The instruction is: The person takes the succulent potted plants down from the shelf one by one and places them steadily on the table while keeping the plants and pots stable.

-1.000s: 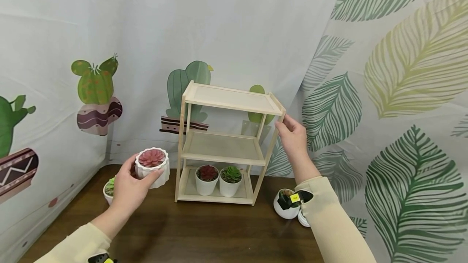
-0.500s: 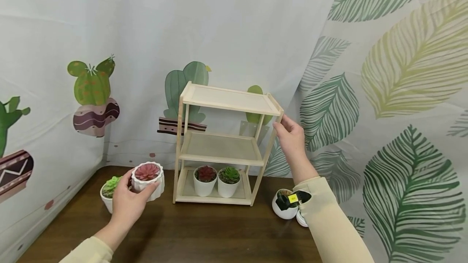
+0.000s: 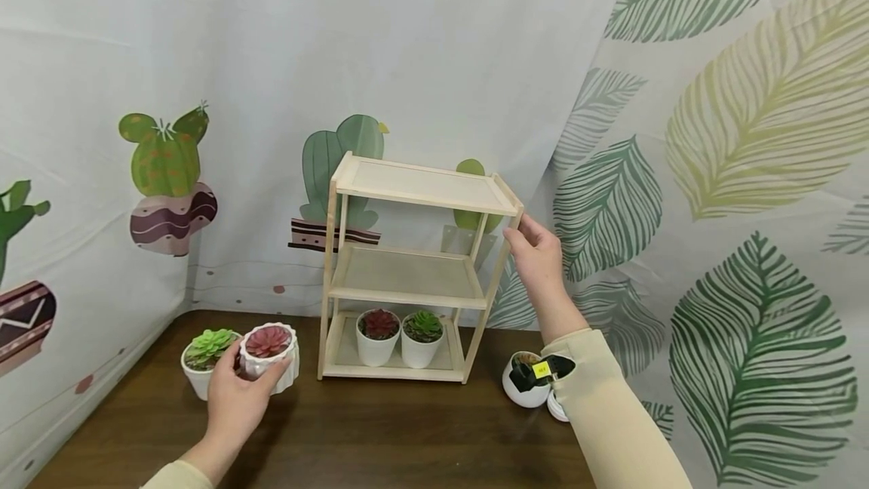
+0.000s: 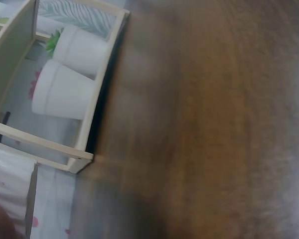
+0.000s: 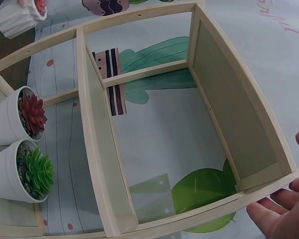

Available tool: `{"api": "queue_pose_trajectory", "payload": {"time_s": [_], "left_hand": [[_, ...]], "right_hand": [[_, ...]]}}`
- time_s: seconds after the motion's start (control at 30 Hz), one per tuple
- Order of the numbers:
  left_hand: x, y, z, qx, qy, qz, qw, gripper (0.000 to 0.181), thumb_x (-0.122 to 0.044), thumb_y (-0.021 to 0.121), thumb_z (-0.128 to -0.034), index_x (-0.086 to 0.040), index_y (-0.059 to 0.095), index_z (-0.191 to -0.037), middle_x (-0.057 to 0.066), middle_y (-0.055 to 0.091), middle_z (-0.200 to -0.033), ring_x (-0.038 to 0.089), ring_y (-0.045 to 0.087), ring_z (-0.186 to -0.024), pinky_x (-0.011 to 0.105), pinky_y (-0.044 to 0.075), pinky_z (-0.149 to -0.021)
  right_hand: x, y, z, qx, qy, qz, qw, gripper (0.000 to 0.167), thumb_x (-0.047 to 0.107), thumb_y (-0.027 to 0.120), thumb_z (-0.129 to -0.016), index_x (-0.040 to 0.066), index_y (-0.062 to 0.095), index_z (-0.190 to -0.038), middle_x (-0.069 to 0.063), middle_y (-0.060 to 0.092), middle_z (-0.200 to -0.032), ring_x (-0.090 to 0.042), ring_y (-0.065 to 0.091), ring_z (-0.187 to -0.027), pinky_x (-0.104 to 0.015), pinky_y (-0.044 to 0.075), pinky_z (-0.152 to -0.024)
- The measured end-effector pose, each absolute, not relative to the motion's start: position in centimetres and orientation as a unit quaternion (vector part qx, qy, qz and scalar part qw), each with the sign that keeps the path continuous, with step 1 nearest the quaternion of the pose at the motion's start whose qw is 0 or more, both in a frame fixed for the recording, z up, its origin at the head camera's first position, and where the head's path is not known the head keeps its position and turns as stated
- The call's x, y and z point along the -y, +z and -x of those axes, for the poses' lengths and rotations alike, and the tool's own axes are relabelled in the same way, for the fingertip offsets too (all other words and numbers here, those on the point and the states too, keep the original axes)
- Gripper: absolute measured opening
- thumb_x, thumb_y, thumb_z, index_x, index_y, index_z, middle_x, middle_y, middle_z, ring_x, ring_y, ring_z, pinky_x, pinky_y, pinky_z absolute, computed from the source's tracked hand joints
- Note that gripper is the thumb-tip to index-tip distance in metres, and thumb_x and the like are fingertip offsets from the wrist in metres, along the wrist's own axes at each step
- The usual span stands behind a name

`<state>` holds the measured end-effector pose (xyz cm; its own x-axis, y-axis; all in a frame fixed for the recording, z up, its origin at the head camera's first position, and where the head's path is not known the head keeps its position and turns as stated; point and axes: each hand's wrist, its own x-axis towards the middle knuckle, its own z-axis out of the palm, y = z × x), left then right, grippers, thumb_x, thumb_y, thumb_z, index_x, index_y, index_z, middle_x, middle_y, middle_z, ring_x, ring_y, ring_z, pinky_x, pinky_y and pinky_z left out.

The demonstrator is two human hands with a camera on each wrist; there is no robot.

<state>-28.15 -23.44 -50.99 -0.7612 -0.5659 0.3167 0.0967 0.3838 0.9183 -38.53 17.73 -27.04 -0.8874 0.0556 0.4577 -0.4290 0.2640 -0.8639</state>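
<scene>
My left hand [image 3: 237, 402] grips a white ribbed pot [image 3: 288, 373] with a dusty-red succulent, left of the wooden shelf [image 3: 400, 298]. In the left wrist view part of that pot [image 4: 12, 186] shows at the left edge. The fingers and thumb of my right hand [image 3: 539, 262] hold the shelf's upper right post; in the right wrist view the hand [image 5: 284, 209] is at the frame's edge. On the bottom tier stand two white pots, one with a dark red succulent [image 3: 379, 325], one with a green succulent [image 3: 423, 327].
A white pot with a light green plant [image 3: 198, 379] stands on the brown table [image 3: 380, 444], beside the held pot. Right of the shelf, a round white pot [image 3: 526, 392] and a smaller white item [image 3: 557, 407] are partly hidden by my right wrist. Patterned cloth hangs behind.
My left hand has lowered the ribbed pot and moved it slightly left, uncovering more of the light green plant. My right hand keeps its hold on the shelf post.
</scene>
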Motion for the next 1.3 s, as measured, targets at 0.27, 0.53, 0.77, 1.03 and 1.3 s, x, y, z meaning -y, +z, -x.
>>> {"api": "queue_pose_trajectory", "payload": {"time_s": [0.27,0.53,0.77,1.03,1.3], "left_hand": [[23.4,-53.0,28.1,0.767,-0.538,-0.161,0.31,0.092,-0.024,0.089,-0.0806,0.002,0.04,-0.155,0.029,0.046,-0.154,0.041,0.045,-0.141,0.056,0.038,-0.114],[23.1,-54.4,28.3,0.775,-0.522,-0.166,0.316,0.085,-0.026,0.09,-0.0788,0.002,0.048,-0.147,0.028,0.055,-0.144,0.04,0.05,-0.135,0.057,0.039,-0.11],[22.9,-55.3,28.6,0.773,-0.518,-0.17,0.326,0.079,-0.021,0.09,-0.0778,0.002,0.052,-0.143,0.027,0.058,-0.139,0.039,0.053,-0.13,0.055,0.04,-0.107],[22.7,-55.8,28.9,0.769,-0.521,-0.183,0.323,0.079,-0.021,0.09,-0.0777,0.005,0.052,-0.142,0.028,0.059,-0.137,0.04,0.054,-0.128,0.054,0.04,-0.106],[22.9,-55.9,29.1,0.774,-0.522,-0.19,0.303,0.083,-0.025,0.089,-0.0793,0.005,0.047,-0.145,0.03,0.055,-0.141,0.044,0.051,-0.132,0.061,0.039,-0.111]], "right_hand": [[-17.7,-27.0,38.4,0.769,0.592,-0.122,0.206,0.051,0.03,0.06,-0.102,0.014,0.053,-0.15,-0.012,0.057,-0.152,-0.027,0.055,-0.139,-0.045,0.049,-0.112],[-17.7,-27.1,38.4,0.77,0.592,-0.124,0.202,0.051,0.03,0.06,-0.102,0.015,0.053,-0.15,-0.009,0.056,-0.153,-0.026,0.054,-0.14,-0.045,0.048,-0.113],[-17.7,-27.1,38.4,0.772,0.588,-0.127,0.203,0.051,0.03,0.06,-0.103,0.015,0.053,-0.151,-0.008,0.056,-0.153,-0.026,0.054,-0.14,-0.045,0.048,-0.113],[-17.6,-27.1,38.3,0.773,0.587,-0.125,0.206,0.051,0.03,0.06,-0.102,0.015,0.053,-0.151,-0.008,0.057,-0.152,-0.026,0.055,-0.139,-0.045,0.049,-0.112],[-17.6,-27.0,38.1,0.777,0.584,-0.121,0.202,0.052,0.032,0.059,-0.102,0.017,0.052,-0.151,-0.007,0.056,-0.153,-0.025,0.054,-0.14,-0.044,0.049,-0.112]]}}
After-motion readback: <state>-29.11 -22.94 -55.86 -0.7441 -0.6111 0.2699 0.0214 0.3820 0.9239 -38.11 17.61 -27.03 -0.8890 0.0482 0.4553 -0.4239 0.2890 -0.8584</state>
